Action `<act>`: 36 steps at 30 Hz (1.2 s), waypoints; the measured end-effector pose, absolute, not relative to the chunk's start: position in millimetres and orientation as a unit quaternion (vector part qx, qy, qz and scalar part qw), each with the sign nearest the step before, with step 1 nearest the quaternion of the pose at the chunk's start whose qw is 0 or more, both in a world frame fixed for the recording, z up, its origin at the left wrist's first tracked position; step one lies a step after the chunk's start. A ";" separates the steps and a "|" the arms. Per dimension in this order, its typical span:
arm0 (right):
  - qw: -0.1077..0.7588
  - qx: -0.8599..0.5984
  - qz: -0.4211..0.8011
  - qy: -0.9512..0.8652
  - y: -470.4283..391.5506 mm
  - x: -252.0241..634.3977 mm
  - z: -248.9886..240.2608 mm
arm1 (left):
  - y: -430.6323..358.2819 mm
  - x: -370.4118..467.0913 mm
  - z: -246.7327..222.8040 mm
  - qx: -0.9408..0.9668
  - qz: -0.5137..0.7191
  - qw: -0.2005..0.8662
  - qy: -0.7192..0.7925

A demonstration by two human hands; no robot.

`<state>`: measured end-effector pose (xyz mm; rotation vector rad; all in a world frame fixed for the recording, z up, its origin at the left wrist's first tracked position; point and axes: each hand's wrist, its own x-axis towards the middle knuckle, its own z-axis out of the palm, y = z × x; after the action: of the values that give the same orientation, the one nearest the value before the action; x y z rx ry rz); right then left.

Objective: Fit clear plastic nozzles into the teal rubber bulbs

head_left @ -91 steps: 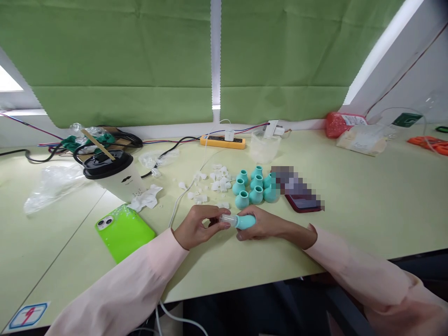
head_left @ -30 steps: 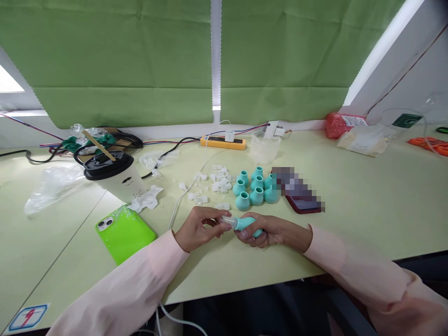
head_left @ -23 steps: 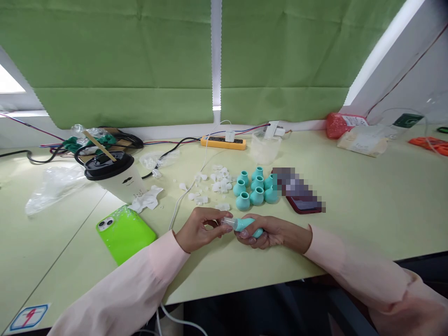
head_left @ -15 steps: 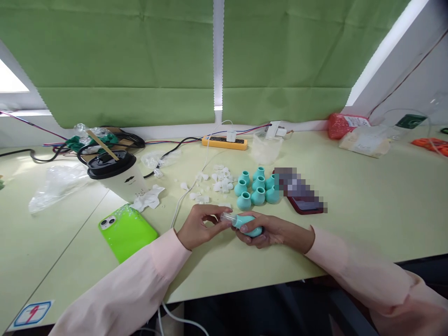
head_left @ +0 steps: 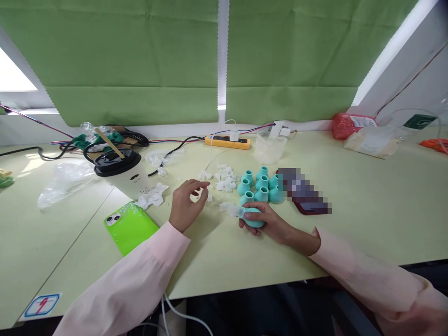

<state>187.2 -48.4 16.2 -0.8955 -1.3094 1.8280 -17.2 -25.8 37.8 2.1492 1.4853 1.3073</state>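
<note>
My right hand (head_left: 268,219) is wrapped round a teal bulb (head_left: 255,218), whose clear neck piece (head_left: 241,212) points left. Whitish translucent pieces (head_left: 227,208) show at that end; whether they are attached is unclear. To the left, my left hand (head_left: 189,203) is raised over the table, thumb and index fingertips together; anything between them is too small to make out. Several teal bulbs (head_left: 262,182) stand open end up beyond my right hand. A loose pile of small translucent white parts (head_left: 226,178) lies left of them.
A lidded cup (head_left: 129,177) with a straw and a green phone (head_left: 131,228) are at the left. A dark red phone (head_left: 310,198) lies right of the bulbs. Behind are a yellow power strip (head_left: 227,142), a translucent container (head_left: 269,147) and cables.
My left hand has let go of the clear piece on the bulb and moved left and away from me. My right hand, still round the bulb, has moved slightly toward the standing bulbs.
</note>
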 end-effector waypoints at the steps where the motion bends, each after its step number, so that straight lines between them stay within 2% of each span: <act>1: 0.352 -0.343 0.708 -0.508 -48.8 187.3 16.4 | -23.8 -17.8 35.9 0.751 0.410 0.070 0.512; 4: 0.355 -0.335 0.712 -0.504 -49.5 187.4 17.4 | -20.6 -17.6 26.0 0.804 0.284 -0.039 0.521; 8: 0.362 -0.336 0.716 -0.493 -48.9 188.3 17.8 | -19.4 -16.7 13.3 0.832 0.173 -0.104 0.516; 17: 0.364 -0.313 0.726 -0.492 -50.5 189.9 19.8 | -2.2 -38.5 21.0 0.773 0.124 -0.188 0.593; 23: 0.361 -0.306 0.730 -0.493 -49.5 189.2 19.1 | -2.2 -39.3 22.4 0.789 0.095 -0.133 0.592; 31: 0.365 -0.315 0.725 -0.492 -47.7 188.8 17.7 | -9.4 -33.1 23.6 0.795 0.078 -0.123 0.589; 33: 0.366 -0.316 0.714 -0.506 -47.4 189.0 17.1 | -10.1 -32.0 27.3 0.791 0.126 -0.110 0.589; 36: 0.372 -0.318 0.694 -0.528 -46.8 188.7 16.0 | -14.1 -27.6 35.5 0.782 0.274 -0.047 0.557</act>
<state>188.7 -46.8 16.0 -0.8162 -1.3538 1.7788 -27.6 -14.1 35.5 2.5338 1.8049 0.8870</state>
